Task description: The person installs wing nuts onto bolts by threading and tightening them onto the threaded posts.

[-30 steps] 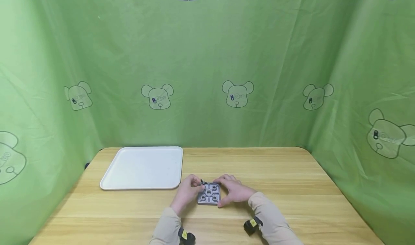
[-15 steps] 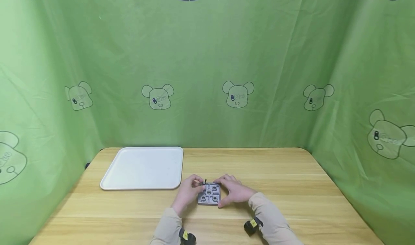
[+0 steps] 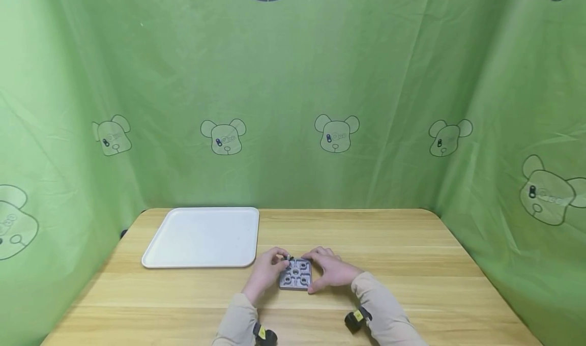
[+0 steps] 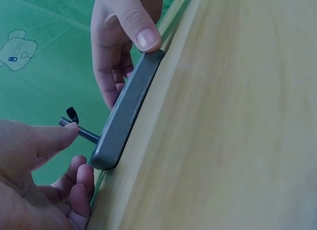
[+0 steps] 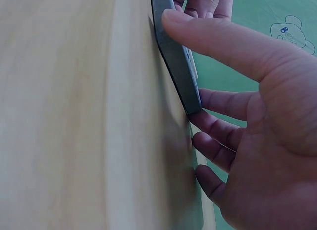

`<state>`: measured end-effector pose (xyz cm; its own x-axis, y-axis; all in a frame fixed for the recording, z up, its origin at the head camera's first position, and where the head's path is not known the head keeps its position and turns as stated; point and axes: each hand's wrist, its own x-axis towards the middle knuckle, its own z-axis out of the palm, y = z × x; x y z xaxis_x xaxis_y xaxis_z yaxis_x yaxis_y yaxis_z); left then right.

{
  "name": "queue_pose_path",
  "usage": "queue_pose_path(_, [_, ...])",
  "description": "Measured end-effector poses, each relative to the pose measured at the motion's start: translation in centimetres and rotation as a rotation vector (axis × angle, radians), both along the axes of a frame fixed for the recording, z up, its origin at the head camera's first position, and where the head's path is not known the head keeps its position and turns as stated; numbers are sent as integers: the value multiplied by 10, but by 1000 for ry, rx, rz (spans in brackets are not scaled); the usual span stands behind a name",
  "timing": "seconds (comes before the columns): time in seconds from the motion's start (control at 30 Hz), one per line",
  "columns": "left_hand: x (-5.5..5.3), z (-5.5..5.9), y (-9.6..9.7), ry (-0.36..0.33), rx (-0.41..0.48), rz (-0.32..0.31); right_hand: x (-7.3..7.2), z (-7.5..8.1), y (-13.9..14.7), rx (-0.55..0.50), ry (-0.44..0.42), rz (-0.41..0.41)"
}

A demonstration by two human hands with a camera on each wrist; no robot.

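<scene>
A square grey metal plate (image 3: 295, 284), with recessed holes in its top face, lies on the table between both hands. From one corner rises a threaded bolt (image 4: 88, 135) with a black wing nut (image 4: 72, 114) near its upper end. My left hand (image 3: 267, 270) pinches at the wing nut, its thumb against the thread; its index fingertip is hidden in the left wrist view. My right hand (image 3: 333, 271) grips the plate's right side, thumb on the near edge and fingers at the far edge. In the right wrist view, the plate's dark side (image 5: 176, 56) is under that thumb.
A white rectangular tray (image 3: 201, 237) lies at the table's back left. The wooden table (image 3: 412, 264) is bordered by green curtains (image 3: 284, 71) at the back and sides. Black wrist cameras with straps are on both sleeves.
The black wing nut shows at a different angle in each frame, turning between my left fingers. The plate and right hand stay in place.
</scene>
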<state>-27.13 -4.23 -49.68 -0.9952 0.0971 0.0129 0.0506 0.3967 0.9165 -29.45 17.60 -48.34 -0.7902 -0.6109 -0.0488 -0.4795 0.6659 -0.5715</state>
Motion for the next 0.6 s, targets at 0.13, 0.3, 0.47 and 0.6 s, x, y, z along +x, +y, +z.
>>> queue_pose_path(0.13, [0,0,0,4,0,-7,0,0,0,3,3,2])
queue_pose_path(0.3, [1,1,-2,3,29,-3,0,-1,0,8,6,1])
queue_pose_path(0.47, [2,2,-3,-5,61,18,-1,-2,0,6,4,-12])
queue_pose_path(0.6, [2,1,-4,-4,50,20,0,-3,0,15,2,-16])
